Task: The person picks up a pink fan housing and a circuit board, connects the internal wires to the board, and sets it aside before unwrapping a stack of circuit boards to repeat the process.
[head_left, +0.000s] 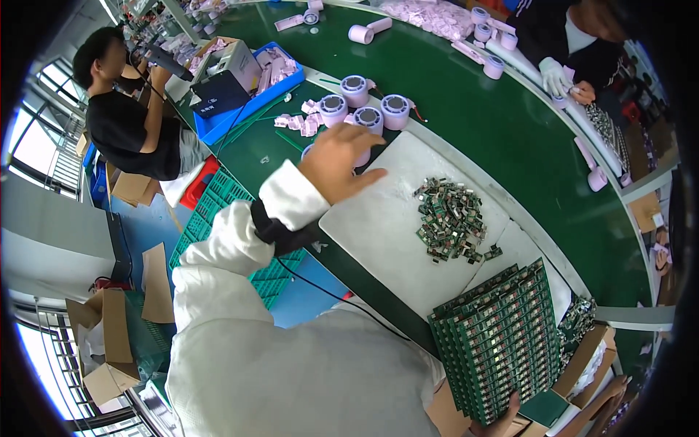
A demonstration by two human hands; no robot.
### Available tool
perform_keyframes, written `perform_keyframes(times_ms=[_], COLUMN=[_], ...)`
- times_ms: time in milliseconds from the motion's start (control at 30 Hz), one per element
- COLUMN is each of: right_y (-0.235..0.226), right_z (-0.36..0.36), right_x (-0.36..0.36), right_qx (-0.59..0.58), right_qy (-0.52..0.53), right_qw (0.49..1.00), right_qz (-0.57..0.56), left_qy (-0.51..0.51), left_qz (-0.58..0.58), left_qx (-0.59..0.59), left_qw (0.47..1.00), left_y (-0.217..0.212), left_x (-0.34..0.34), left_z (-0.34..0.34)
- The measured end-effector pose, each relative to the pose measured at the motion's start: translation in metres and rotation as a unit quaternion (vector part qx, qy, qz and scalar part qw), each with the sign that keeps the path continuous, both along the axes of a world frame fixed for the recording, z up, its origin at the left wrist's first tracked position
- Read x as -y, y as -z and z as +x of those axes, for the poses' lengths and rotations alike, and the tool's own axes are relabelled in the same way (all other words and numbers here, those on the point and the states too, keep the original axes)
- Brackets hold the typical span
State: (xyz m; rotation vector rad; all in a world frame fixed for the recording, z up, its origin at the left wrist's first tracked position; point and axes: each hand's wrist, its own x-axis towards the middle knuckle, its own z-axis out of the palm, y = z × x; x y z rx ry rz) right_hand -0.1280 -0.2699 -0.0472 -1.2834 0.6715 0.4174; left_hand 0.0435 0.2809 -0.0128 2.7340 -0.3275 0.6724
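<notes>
My left hand point(336, 166), with fingers and thumb spread, reaches over the near edge of the bench beside a group of lilac round fan or motor housings point(368, 119). It partly covers one housing; I see nothing held in it. At the lower right my right hand point(501, 421) grips the near end of a stack of green circuit board panels point(502, 331), its thumb on top. The panels are tilted and lined with rows of small parts. A heap of small loose circuit boards point(451, 218) lies on a white sheet point(386, 218) between my hands.
A blue tray point(218, 130) with lilac parts and boxes stands at the left. A green conveyor belt point(502, 138) curves past the far side, bearing lilac handheld pieces point(362, 33). Co-workers sit left and across. A cardboard box point(586, 364) stands near the panels; a dark cable hangs before me.
</notes>
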Motion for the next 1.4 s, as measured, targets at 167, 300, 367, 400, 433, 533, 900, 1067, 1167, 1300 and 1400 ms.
perform_keyframes(times_ms=[167,300,367,400,433,533,900,1067,1167,1300,1400], right_y=[0.006,0.001,-0.004,-0.008,-0.011,-0.007,0.013,0.008,0.007,0.004,0.011], right_z=[0.003,0.005,0.007,0.008,0.008,0.011,0.017,-0.01,-0.002,-0.001,0.0], right_x=[0.003,-0.006,-0.012,-0.016,-0.018,-0.028,-0.013,-0.016,-0.027,-0.031,-0.034], right_qx=[-0.028,-0.021,-0.014,-0.018,-0.021,-0.02,0.06,0.087,0.077,0.078,0.093], right_qy=[-0.004,-0.013,-0.019,-0.006,0.007,0.017,-0.033,0.063,0.09,0.076,0.079], right_qw=[1.0,0.999,0.999,0.999,0.998,0.998,0.995,0.992,0.992,0.994,0.992], right_qz=[-0.012,-0.021,-0.023,-0.04,-0.058,-0.056,0.07,0.065,0.043,0.026,0.03], left_qy=[-0.07,-0.12,-0.13,-0.13,-0.138,-0.148,-0.306,-0.336,-0.279,0.01,0.051], left_qz=[0.074,-0.057,-0.015,-0.015,-0.041,-0.087,0.023,0.218,0.232,0.122,0.236], left_qx=[-0.015,-0.13,-0.088,-0.089,-0.092,-0.098,-0.048,-0.05,0.015,-0.016,0.04], left_qw=[0.995,0.983,0.988,0.987,0.985,0.98,0.951,0.915,0.932,0.992,0.97], left_y=[0.02,0.028,0.031,0.032,0.031,0.024,0.039,0.04,0.015,-0.02,0.012], left_x=[-0.038,-0.037,-0.038,-0.038,-0.037,-0.05,-0.225,-0.208,-0.172,-0.07,-0.048], left_z=[-0.001,-0.002,-0.001,-0.003,-0.007,-0.013,-0.019,-0.001,0.036,0.078,0.115])
